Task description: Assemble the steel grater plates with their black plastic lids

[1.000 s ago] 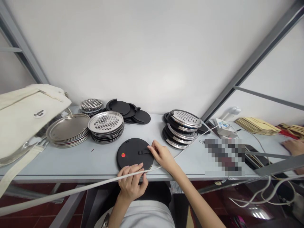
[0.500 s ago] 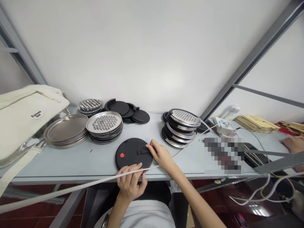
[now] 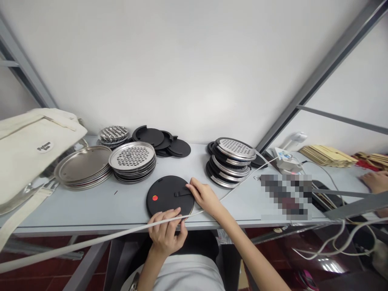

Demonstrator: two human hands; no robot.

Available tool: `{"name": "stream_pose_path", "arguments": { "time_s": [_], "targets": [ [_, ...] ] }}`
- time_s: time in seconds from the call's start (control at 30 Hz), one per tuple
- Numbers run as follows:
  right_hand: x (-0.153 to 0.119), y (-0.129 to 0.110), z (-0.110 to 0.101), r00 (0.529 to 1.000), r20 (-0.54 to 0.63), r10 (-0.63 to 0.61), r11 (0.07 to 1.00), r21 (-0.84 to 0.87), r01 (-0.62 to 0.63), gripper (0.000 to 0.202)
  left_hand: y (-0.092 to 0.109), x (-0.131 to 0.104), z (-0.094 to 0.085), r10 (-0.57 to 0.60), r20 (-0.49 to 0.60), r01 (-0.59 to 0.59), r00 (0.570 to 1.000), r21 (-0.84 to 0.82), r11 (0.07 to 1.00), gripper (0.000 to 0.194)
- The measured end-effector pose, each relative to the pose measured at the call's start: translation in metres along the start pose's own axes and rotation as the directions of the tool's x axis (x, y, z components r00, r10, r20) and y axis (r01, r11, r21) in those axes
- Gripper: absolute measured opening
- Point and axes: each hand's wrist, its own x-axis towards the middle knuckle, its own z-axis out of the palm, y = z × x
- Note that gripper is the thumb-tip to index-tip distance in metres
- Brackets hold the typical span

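A round black grater base [image 3: 163, 194] with a red dot sticker and a small raised clip lies on the near edge of the table, its flat black face up. A thin pale rim shows under its right side. My left hand [image 3: 167, 232] grips the near rim, fingers lying on top and thumb low at the side. My right hand [image 3: 203, 196] is closed on the right rim, thumb and forefinger pinching beside the clip. What lies beneath the base is hidden. A white cable [image 3: 115, 236] crosses in front of my left fingers.
Behind stand a stack of metal grater plates [image 3: 132, 155], plain metal discs [image 3: 83, 163], black bases [image 3: 151, 137] and coarse graters [image 3: 113, 133]. Assembled graters [image 3: 236, 149] are stacked right. A cream bag [image 3: 36, 149] sits left; another person's hand [image 3: 376, 182] is far right.
Both hands keep their grip on the black base with almost no movement. The whole view has shifted very slightly.
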Motion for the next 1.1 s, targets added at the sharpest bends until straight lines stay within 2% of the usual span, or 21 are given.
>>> {"name": "stream_pose_path", "arguments": {
  "time_s": [0.37, 1.1],
  "targets": [
    [0.0009, -0.0019, -0.0023, 0.999, 0.034, -0.025, 0.999, 0.023, 0.024, 0.028, -0.0002, -0.0015, 0.0008, -0.007, -0.007, 0.007, 1.000, -0.003, 1.000, 0.007],
    [-0.0032, -0.0054, -0.0011, 1.000, 0.009, -0.009, 0.999, 0.032, 0.009, 0.028, -0.0003, -0.0014, 0.0010, -0.004, -0.016, 0.004, 1.000, -0.011, 1.000, 0.007]
  ]
}}
